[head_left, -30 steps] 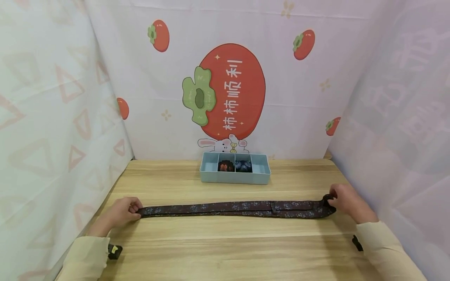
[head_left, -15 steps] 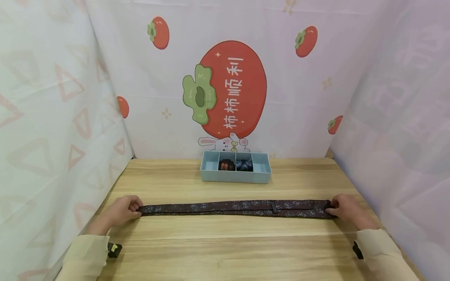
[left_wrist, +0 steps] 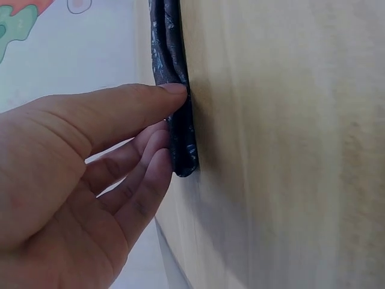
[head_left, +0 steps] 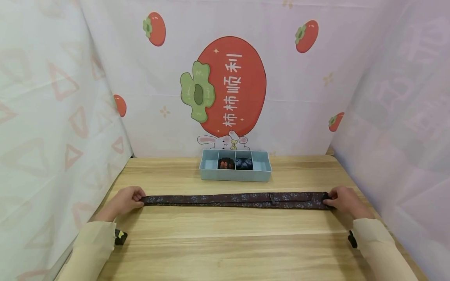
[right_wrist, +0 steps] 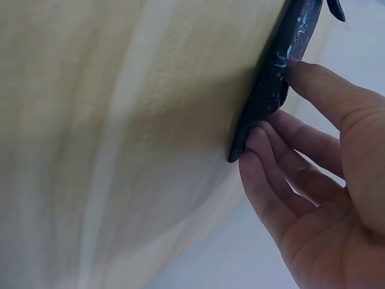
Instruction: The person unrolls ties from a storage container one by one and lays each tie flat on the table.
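A dark necktie (head_left: 225, 200) with small blue flowers lies doubled lengthwise and stretched straight across the table. Its narrow folded end, at the left, is pinched by my left hand (head_left: 125, 200); in the left wrist view the thumb lies over the tie (left_wrist: 171, 48) with the fingers behind it. At the wide end my right hand (head_left: 346, 201) pinches the fabric. The right wrist view has the thumb on the patterned side of the tie (right_wrist: 267, 84) and the curled fingertips at its edge. A loop strip crosses the tie right of its middle.
Behind the tie stands a light blue box (head_left: 235, 175) with several compartments. Its two middle ones hold a dark roll with orange-red flowers (head_left: 226, 163) and a dark blue patterned roll (head_left: 244, 163). A printed cloth (head_left: 288, 117) hangs behind the wooden table (head_left: 225, 249), with cloths at both sides.
The right hand came down toward me, and the tie's bunched wide end now lies flat. Then both hands shifted the tie a little farther back, closer to the box.
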Demonstrator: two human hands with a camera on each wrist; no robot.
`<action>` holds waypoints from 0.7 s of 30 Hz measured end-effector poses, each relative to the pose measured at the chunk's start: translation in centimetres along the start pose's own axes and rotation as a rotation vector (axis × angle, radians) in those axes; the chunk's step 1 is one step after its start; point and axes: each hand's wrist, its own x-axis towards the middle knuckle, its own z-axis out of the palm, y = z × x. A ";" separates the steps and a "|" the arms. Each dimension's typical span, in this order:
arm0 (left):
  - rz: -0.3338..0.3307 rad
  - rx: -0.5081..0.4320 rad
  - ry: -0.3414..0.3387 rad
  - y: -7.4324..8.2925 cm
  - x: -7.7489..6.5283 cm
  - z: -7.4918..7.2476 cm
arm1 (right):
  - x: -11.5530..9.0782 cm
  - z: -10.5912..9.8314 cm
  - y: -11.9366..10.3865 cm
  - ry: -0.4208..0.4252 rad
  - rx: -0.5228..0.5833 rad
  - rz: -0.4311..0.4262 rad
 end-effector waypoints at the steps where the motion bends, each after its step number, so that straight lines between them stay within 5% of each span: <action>1: -0.004 -0.001 0.000 0.0 0.3 0.0 | 0.2 0.0 0.0 -0.003 0.001 -0.001; 13: 0.012 0.028 0.008 0.1 3.4 -0.8 | 2.4 -0.6 -0.7 -0.028 -0.027 0.023; 21: 0.030 0.123 -0.071 0.7 4.3 -2.3 | 3.8 -2.4 -2.5 -0.109 -0.066 -0.001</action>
